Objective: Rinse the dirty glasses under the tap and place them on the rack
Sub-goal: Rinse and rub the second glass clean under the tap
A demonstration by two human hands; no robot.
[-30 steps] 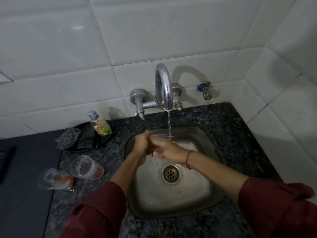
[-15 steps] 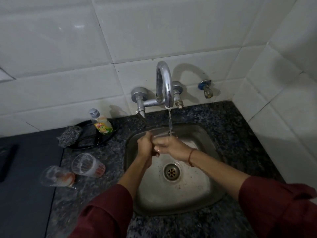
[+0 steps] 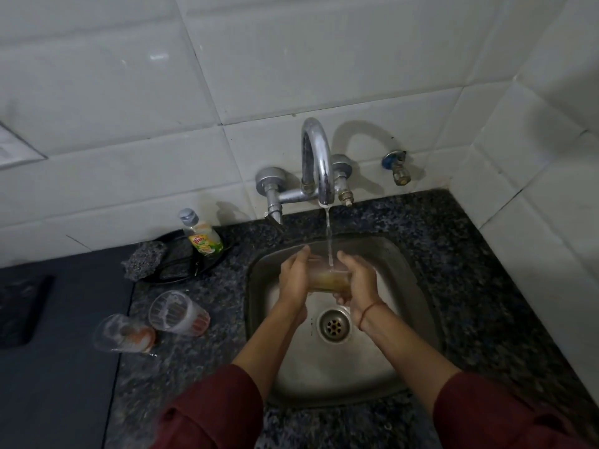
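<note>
Fingers [image 3: 304, 252] of left hand [image 3: 293, 277], right hand [image 3: 360, 283] grip glass [image 3: 327, 280] | under running tap [image 3: 319, 163]

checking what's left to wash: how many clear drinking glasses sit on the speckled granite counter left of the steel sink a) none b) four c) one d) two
d: a clear glass with white film and a clear glass with orange dregs sit on the speckled granite counter beside the steel sink.

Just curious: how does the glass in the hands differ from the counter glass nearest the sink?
Under running water, the left hand and right hand grip the held glass; the counter glass sits untouched. The held glass looks yellowish; the counter glass shows reddish residue. Both are clear.
</note>
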